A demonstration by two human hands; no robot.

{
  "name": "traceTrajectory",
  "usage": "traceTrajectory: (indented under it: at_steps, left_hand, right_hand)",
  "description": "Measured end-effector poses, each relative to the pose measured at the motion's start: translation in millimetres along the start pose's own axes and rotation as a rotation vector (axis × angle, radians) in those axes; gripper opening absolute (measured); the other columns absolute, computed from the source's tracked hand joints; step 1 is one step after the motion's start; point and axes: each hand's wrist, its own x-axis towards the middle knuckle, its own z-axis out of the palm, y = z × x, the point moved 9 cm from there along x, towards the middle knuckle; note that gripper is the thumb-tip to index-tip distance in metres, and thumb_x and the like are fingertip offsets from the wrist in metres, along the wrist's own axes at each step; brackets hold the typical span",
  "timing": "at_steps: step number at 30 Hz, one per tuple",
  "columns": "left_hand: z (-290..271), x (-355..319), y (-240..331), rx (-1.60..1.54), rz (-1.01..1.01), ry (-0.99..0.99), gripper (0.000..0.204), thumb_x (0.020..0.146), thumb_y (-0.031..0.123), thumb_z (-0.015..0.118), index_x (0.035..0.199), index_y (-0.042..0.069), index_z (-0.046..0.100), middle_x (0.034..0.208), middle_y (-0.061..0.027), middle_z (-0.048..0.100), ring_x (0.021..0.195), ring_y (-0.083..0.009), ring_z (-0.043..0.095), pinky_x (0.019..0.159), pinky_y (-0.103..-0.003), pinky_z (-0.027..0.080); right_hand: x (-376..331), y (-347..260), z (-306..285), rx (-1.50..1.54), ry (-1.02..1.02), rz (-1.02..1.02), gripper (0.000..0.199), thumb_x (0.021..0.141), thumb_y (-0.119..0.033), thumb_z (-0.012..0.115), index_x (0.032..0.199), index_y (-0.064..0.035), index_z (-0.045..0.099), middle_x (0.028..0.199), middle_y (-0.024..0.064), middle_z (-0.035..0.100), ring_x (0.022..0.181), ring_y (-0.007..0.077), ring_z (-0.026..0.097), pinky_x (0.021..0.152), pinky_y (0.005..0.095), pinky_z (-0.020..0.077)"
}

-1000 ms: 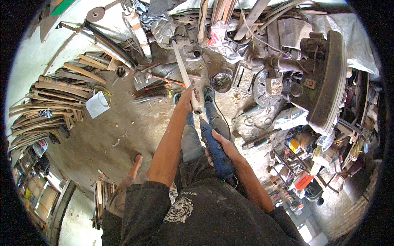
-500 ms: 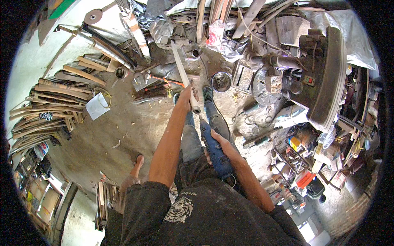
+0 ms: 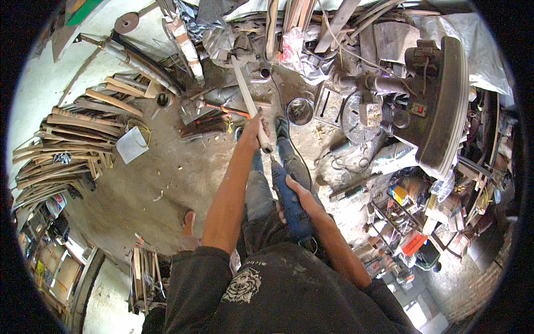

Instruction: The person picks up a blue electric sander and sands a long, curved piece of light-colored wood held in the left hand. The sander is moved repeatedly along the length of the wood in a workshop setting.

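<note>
My left hand is wrapped around a long pale wooden piece, near its lower end. The piece slants away from me, its far end up and left, and a dark hollow shows in the near end. A blue rotary tool is gripped in my right hand. Its narrow tip points up at the hollow end. The tip is at or just below the opening; whether it touches cannot be made out.
Curved wooden pieces are stacked along the left wall. A large band saw stands at the right, with a round metal pot nearer the middle. Hand tools lie on the floor ahead. Another person's foot shows at lower left.
The other person's leg and foot at lower left have shifted slightly. My hands, the wooden piece and the rotary tool have barely moved.
</note>
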Motion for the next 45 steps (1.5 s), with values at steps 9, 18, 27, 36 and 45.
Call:
traceTrajectory:
  at_steps: [9, 18, 27, 36, 45]
  left_hand:
    - [0.0, -4.9, 2.5, 0.063, -0.002, 0.007, 0.027, 0.087, 0.039, 0.057, 0.089, 0.014, 0.047, 0.065, -0.0006, 0.047, 0.048, -0.0112, 0.044, 0.04, -0.024, 0.04]
    - [0.5, -6.7, 5.0, 0.053, 0.017, -0.001, 0.028, 0.087, 0.039, 0.058, 0.09, 0.013, 0.048, 0.063, 0.0014, 0.045, 0.051, -0.0101, 0.045, 0.042, -0.024, 0.042]
    - [-0.1, -3.3, 5.4, 0.001, 0.036, -0.02, 0.031, 0.085, 0.039, 0.061, 0.085, 0.012, 0.046, 0.062, 0.0014, 0.044, 0.05, -0.0103, 0.045, 0.042, -0.024, 0.042]
    - [8.5, -11.7, 10.9, -0.006, 0.006, -0.055, 0.032, 0.085, 0.04, 0.061, 0.084, 0.012, 0.045, 0.062, 0.0003, 0.045, 0.048, -0.0116, 0.046, 0.042, -0.026, 0.043]
    - [5.7, -4.2, 9.3, -0.033, 0.016, -0.045, 0.031, 0.087, 0.039, 0.059, 0.088, 0.013, 0.043, 0.062, 0.0006, 0.044, 0.049, -0.0108, 0.044, 0.042, -0.026, 0.042]
  right_hand:
    - [-4.0, -3.4, 6.8, -0.024, 0.006, -0.023, 0.055, 0.087, -0.058, 0.044, 0.092, -0.0034, 0.052, 0.064, 0.0103, 0.058, 0.046, 0.0197, 0.058, 0.042, 0.0305, 0.0493]
    - [-4.6, -1.7, 7.8, -0.04, 0.017, -0.019, 0.053, 0.087, -0.057, 0.045, 0.095, -0.0056, 0.054, 0.065, 0.0095, 0.058, 0.046, 0.0196, 0.058, 0.042, 0.0298, 0.0489]
    - [-2.6, -0.3, 7.4, -0.044, 0.015, 0.004, 0.055, 0.088, -0.057, 0.043, 0.089, -0.0031, 0.054, 0.063, 0.0105, 0.058, 0.045, 0.0203, 0.058, 0.041, 0.0307, 0.049]
    - [-3.0, -5.1, 4.2, -0.025, 0.044, -0.026, 0.054, 0.088, -0.057, 0.044, 0.088, -0.0034, 0.054, 0.063, 0.0105, 0.058, 0.045, 0.0199, 0.058, 0.041, 0.0303, 0.0484]
    - [-3.8, -6.6, 8.7, -0.05, -0.002, -0.035, 0.053, 0.088, -0.056, 0.044, 0.096, -0.004, 0.053, 0.066, 0.0109, 0.058, 0.047, 0.0199, 0.058, 0.042, 0.0301, 0.0483]
